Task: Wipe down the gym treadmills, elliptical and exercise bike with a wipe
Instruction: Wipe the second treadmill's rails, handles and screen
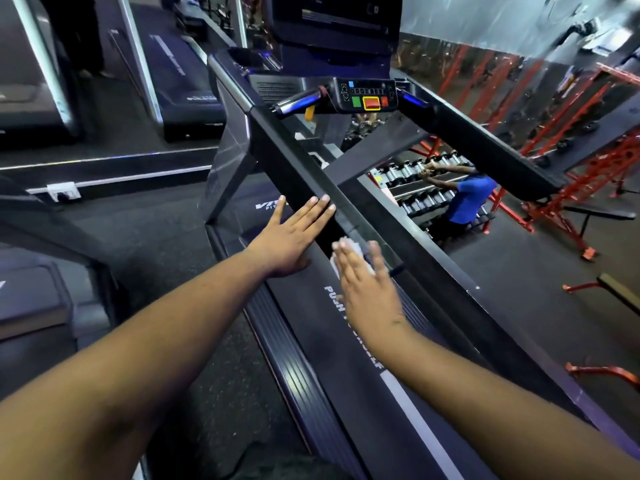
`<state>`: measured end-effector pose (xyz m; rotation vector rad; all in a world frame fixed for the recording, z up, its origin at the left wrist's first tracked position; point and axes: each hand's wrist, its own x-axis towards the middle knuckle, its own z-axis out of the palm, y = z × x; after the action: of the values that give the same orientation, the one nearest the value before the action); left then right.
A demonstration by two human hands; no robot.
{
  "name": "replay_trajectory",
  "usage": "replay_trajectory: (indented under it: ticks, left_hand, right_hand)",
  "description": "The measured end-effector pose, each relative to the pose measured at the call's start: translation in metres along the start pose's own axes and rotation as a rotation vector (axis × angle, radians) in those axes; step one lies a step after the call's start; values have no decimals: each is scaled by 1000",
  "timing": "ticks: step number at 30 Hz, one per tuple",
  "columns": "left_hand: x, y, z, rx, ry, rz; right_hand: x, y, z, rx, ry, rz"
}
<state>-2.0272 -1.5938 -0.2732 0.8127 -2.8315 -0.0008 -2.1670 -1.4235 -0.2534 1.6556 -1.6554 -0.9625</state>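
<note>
From where I watch, my right hand [367, 282] lies flat with its fingers straight and close together, pressing the white wipe [346, 252] against the near end of the treadmill's left handrail [311, 174]; only a little of the wipe shows past the fingertips. The rail's long axis runs away from me, up and to the left toward the console [367, 95], so the unwiped stretch lies ahead of the wipe along that line. My left hand [294, 233] is the nearer one to that stretch: it rests open, fingers straight, on the outer side of the same rail just beyond the right hand, and I judge it stands in the way of a forward stroke unless it moves. Below the hands lies the belt [349, 341] with white lettering. More treadmills [180, 71] stand to the left, and red racks [588, 174] with dumbbells [408, 174] and a person in blue [467, 199] sit beyond.
</note>
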Motion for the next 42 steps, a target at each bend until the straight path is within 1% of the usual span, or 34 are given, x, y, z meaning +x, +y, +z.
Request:
replay_trajectory:
  ticks: [4, 7, 10, 12, 15, 17, 18, 22, 24, 26, 29, 30, 31, 33, 36, 40, 42]
  left_hand:
    - [11, 2, -5, -25, 22, -9]
    - [23, 7, -8, -41, 38, -22]
    - [28, 9, -11, -81, 60, -37]
    - [27, 9, -12, -81, 56, -44]
    - [26, 9, -13, -92, 40, -53]
    - [26, 11, -10, -91, 52, -66]
    - [26, 13, -9, -92, 60, -71]
    - [29, 10, -5, -100, 81, -43]
    - [28, 2, -6, -83, 90, -7]
    - [28, -7, -8, -31, 86, 40]
    - [30, -20, -11, 37, 57, 73]
    - [31, -21, -11, 46, 55, 71]
    - [32, -27, -11, 43, 55, 72]
    - [35, -37, -9, 46, 60, 98]
    - [40, -42, -4, 52, 95, 138]
    - [44, -48, -1, 26, 140, 181]
    - [46, -52, 0, 34, 150, 188]
  right_hand:
    - [-12, 33, 5, 452, 108, 152]
    - [12, 51, -1, 743, 81, 138]
    - [48, 65, -8, 922, 9, 123]
    - [53, 69, -8, 960, 1, 99]
    - [21, 65, -1, 918, 55, 89]
    - [-2, 60, 5, 868, 112, 106]
    - [-6, 59, 7, 857, 113, 112]
    - [18, 62, -2, 905, 9, 121]
    - [35, 62, -9, 907, 9, 130]
    - [39, 59, -7, 909, 91, 174]
    - [16, 46, 10, 881, 294, 270]
    - [2, 42, 20, 851, 342, 286]
    - [-6, 37, 27, 796, 355, 290]
    - [-11, 30, 28, 662, 298, 293]
    - [8, 23, 6, 489, 177, 282]
    - [48, 0, -19, 238, -3, 178]
    - [57, -5, -22, 177, -43, 147]
